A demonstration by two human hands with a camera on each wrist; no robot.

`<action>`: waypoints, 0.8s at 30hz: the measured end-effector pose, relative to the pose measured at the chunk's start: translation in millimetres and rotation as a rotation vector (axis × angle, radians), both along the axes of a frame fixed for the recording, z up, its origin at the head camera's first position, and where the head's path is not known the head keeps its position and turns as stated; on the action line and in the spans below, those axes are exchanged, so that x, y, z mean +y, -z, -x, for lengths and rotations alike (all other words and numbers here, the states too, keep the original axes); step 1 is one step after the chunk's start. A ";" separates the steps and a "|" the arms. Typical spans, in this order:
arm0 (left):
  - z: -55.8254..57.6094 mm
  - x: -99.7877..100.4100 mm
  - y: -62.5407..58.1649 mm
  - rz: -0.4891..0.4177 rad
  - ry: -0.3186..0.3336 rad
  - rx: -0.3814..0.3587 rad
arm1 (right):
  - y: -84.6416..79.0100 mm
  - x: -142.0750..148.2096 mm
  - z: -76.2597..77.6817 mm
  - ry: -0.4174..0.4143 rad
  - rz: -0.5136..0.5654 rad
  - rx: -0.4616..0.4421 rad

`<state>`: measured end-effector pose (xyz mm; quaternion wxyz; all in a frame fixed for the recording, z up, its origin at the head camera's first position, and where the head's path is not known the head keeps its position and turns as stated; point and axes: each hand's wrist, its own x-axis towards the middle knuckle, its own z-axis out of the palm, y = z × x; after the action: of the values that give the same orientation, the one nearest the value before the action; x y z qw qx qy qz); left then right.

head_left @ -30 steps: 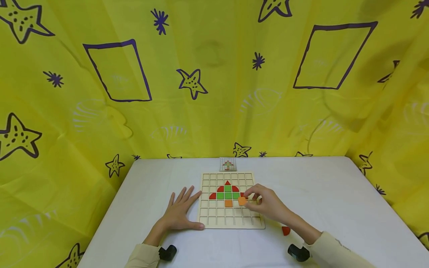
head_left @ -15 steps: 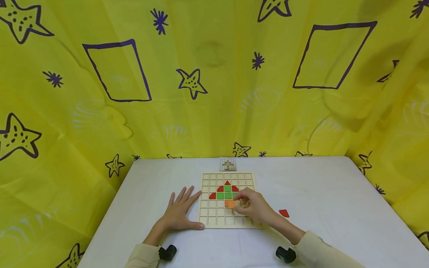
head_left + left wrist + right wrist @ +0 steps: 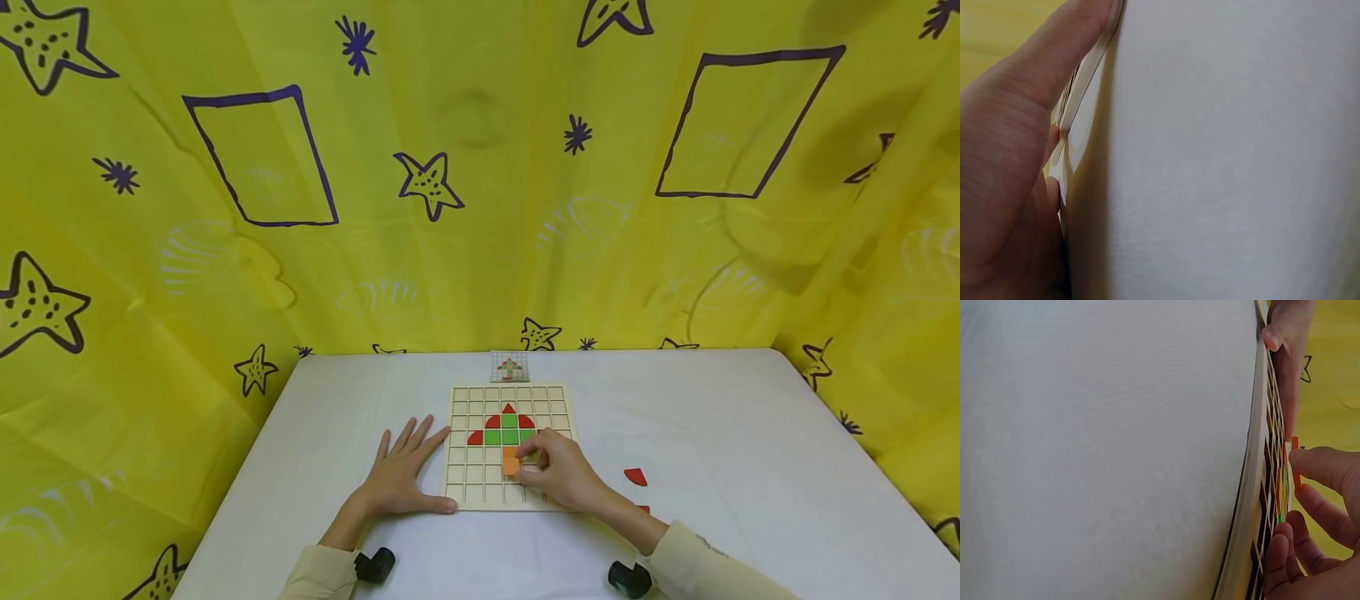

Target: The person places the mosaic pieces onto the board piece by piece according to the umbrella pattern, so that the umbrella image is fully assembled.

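Observation:
A pale wooden grid board [image 3: 472,492] lies on the white table. Red and green tiles form an arrow-like shape on it, with a green square [image 3: 510,437] in the middle. My right hand [image 3: 562,473] pinches an orange square tile [image 3: 1297,464] between thumb and index finger, just over the cell below another orange square [image 3: 511,453]. In the right wrist view the held tile stands slightly off the board. My left hand [image 3: 405,479] lies with fingers spread on the table, thumb and index fingertip touching the board's left edge.
Right of the board lie a red quarter-round tile [image 3: 636,477] and a second red piece [image 3: 644,508], mostly hidden by the forearm. A small pattern card [image 3: 510,367] sits behind the board. A yellow curtain [image 3: 480,250] hangs at the table's far edge.
The right hand has carried the orange tile leftward and slightly nearer across the board, to below the placed orange square. Its forearm has uncovered a red tile. The left hand stays put.

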<state>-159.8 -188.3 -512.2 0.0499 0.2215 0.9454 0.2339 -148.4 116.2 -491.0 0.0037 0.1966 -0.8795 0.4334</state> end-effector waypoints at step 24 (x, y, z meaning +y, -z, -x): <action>4.5 -0.9 8.3 0.028 -0.037 -0.014 | 2.3 -5.0 -2.2 0.030 -0.076 -0.015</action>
<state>-164.2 -189.2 -520.5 0.0554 0.2017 0.9521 0.2231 -146.2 111.3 -493.4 -0.0039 0.1803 -0.8982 0.4009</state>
